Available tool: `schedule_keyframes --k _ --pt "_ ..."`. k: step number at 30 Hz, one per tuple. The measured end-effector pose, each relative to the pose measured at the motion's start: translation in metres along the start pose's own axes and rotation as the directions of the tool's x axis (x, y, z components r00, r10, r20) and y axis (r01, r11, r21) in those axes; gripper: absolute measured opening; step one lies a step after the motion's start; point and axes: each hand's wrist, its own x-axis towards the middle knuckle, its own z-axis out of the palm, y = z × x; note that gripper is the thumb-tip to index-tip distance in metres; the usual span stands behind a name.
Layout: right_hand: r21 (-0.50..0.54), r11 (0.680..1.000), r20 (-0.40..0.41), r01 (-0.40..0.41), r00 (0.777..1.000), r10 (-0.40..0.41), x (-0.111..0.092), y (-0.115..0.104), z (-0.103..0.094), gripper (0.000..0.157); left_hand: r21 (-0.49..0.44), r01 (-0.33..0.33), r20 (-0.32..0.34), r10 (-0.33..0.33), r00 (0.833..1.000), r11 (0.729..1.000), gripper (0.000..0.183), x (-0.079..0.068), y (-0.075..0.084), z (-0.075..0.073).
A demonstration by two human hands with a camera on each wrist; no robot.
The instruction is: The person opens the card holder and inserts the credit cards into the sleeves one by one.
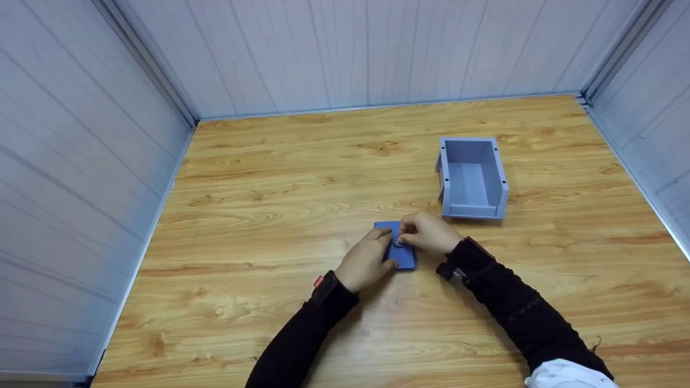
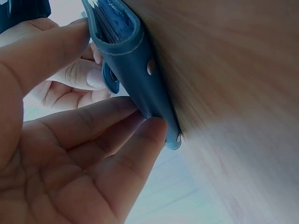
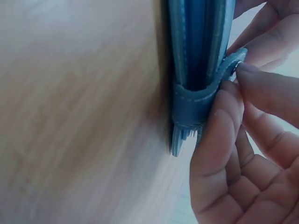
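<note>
A blue card wallet (image 1: 403, 260) lies flat on the wooden table, with stitched edges and a stack of sleeves or cards inside. My left hand (image 1: 365, 261) holds it from the left, thumb at the near end and fingertips along the spine (image 2: 140, 77). From the right, my right hand (image 1: 431, 234) pinches the free end of the wallet's strap (image 3: 194, 106) between thumb and index finger. That strap wraps round the open side, and its tip stands up off the top cover. The right fingers partly hide the metal snap on the tip.
A grey plastic bin (image 1: 474, 212) with a low front stands behind and right of my hands. Pale panel walls (image 1: 345, 59) enclose the wooden table (image 1: 280, 178) at the back and both sides.
</note>
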Motion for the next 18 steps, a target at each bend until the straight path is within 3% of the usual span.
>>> schedule_keyframes --k 18 --pt "0.004 1.000 0.042 -0.025 0.999 0.025 0.0079 -0.0083 -0.0040 0.010 -0.002 0.008 0.011 -0.008 1.000 1.000 0.057 0.0007 0.0008 0.0002"
